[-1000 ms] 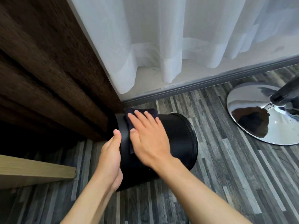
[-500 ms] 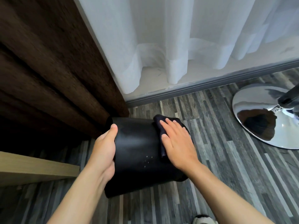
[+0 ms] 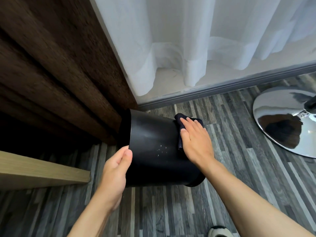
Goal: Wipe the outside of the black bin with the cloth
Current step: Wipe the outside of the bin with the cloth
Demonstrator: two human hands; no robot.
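Two hands busy: your left hand [image 3: 116, 170] grips the tipped black bin [image 3: 153, 151], right hand [image 3: 195, 139] presses the cloth [image 3: 179, 134] flat against it.

Black bin [image 3: 153, 151] tipped on its side on the floor [image 3: 239, 151], rim pressed against the brown curtain [image 3: 51, 74]: no passage on that side. Left of the bin, near its rim, blocked by the left hand [image 3: 116, 170] and, further left, by a wooden board [image 3: 42, 171]. Right end of the bin covered by the right hand [image 3: 195, 139] lying flat on the cloth [image 3: 179, 122]. Right of the bin, open floor up to the chrome base [image 3: 280, 120]. Behind the bin, a narrow strip of floor before the grey sill [image 3: 222, 90].
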